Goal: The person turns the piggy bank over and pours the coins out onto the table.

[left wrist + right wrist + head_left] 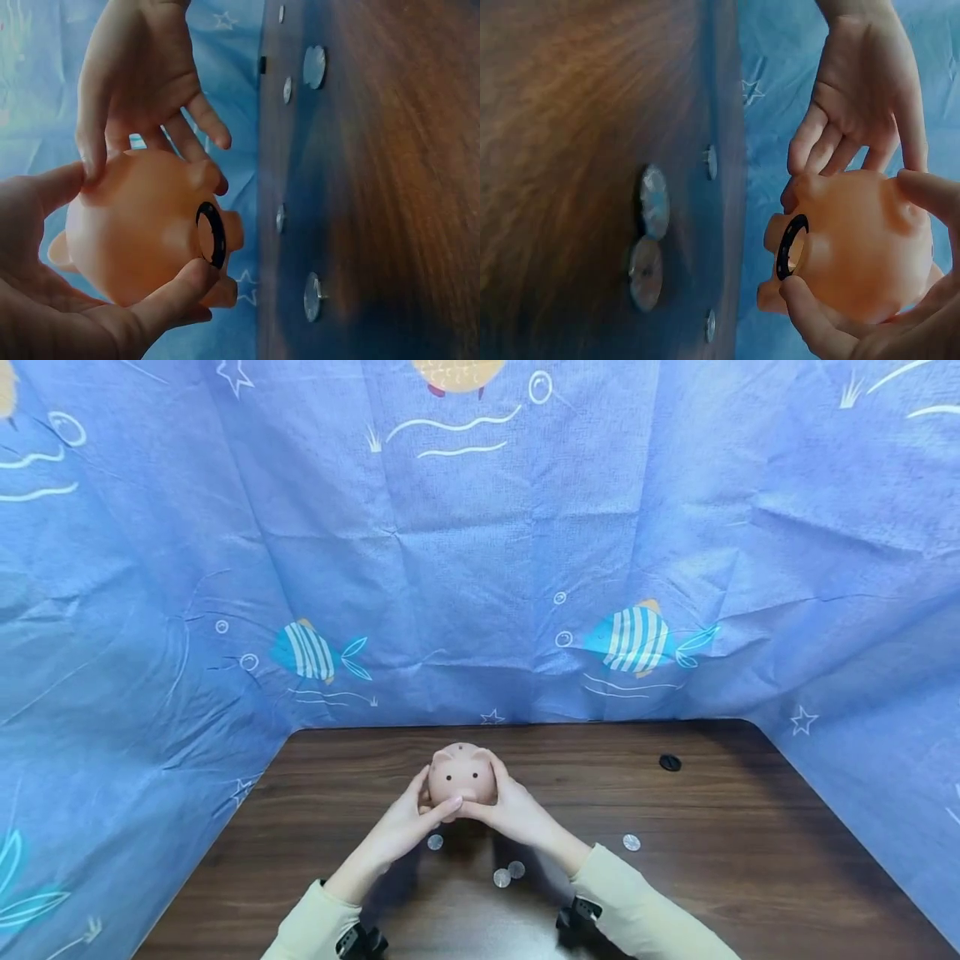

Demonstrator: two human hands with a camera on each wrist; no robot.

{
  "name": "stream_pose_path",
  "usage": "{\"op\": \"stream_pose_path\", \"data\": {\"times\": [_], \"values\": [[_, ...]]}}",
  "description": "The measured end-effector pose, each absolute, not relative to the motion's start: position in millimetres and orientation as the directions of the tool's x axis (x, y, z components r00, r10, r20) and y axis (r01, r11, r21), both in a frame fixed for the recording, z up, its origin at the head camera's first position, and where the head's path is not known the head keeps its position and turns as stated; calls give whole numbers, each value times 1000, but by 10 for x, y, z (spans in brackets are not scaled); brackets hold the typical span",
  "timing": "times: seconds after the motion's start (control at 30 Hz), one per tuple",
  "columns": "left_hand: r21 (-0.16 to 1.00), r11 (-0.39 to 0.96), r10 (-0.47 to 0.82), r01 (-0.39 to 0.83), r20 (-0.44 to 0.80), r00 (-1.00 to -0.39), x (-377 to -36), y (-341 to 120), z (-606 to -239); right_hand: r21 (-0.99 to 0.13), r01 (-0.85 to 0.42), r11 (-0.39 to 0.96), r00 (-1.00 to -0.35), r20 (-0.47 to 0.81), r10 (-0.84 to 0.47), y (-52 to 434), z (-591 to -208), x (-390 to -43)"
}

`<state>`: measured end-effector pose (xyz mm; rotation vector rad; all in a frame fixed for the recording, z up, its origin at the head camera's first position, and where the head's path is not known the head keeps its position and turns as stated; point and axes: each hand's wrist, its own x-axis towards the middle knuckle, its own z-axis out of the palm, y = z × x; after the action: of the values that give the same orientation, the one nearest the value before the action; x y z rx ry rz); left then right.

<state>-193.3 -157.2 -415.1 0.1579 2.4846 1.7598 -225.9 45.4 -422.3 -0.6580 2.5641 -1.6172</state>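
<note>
A pink piggy bank (pixel 462 772) is held up over the table, its snout and eyes toward me. My left hand (pixel 405 827) grips its left side and my right hand (pixel 517 810) its right side, with both thumbs meeting low at the front. On its underside, a round hole with a black rim (pixel 219 241) stands uncovered; the right wrist view shows the same rim (pixel 783 255) near my right thumb. Several silvery coins lie below, one coin (pixel 435 842) near my left hand and two touching coins (pixel 502 878) nearer me.
Another coin (pixel 632 842) lies to the right of my right forearm. Farther back on the dark wooden table (pixel 337 777) sits a small black round cap (pixel 670 762). A blue curtain (pixel 465 560) printed with fish hangs behind and along the sides.
</note>
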Motion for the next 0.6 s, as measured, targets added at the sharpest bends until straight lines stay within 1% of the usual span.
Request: {"op": "stream_pose_path", "data": {"times": [0.1,0.17,0.23,0.27,0.3,0.33,0.37,0.4,0.43,0.47,0.5,0.53,0.57,0.6], "values": [[945,325,148,21,-29,-989,-1959,-1580,-4172,-861,-338,381,-904,184,-386,456,-4220,-2287],[938,344,146,51,0,-989,-1961,-1582,-4130,-850,-353,391,-903,200,-381,458,-4161,-2282],[909,394,143,135,85,-986,-1920,-1579,-4041,-825,-401,399,-894,257,-366,479,-4063,-2228],[880,429,142,205,158,-977,-1879,-1577,-3981,-803,-451,389,-877,318,-360,494,-4009,-2189],[833,470,140,290,254,-957,-1825,-1576,-3911,-767,-527,366,-840,406,-358,512,-3945,-2145],[764,507,151,398,377,-914,-1770,-1575,-3837,-706,-624,334,-777,517,-359,529,-3879,-2104],[672,529,171,518,513,-841,-1717,-1575,-3761,-616,-730,296,-683,638,-355,547,-3804,-2063],[565,522,203,639,645,-737,-1673,-1576,-3684,-497,-834,239,-552,759,-345,564,-3737,-2039],[435,498,240,750,762,-601,-1644,-1577,-3611,-346,-921,179,-387,860,-331,576,-3670,-2030],[295,462,274,836,849,-451,-1629,-1577,-3547,-179,-975,129,-211,926,-312,584,-3613,-2036],[162,412,305,897,903,-303,-1630,-1574,-3496,-29,-996,87,-53,956,-289,590,-3565,-2050],[47,362,334,931,926,-177,-1645,-1576,-3465,88,-995,54,70,961,-268,590,-3537,-2073],[-31,322,353,946,931,-90,-1666,-1580,-3456,172,-985,28,159,955,-251,586,-3525,-2096],[-74,305,369,949,928,-46,-1689,-1587,-3472,210,-978,8,201,949,-244,581,-3539,-2119]]}}
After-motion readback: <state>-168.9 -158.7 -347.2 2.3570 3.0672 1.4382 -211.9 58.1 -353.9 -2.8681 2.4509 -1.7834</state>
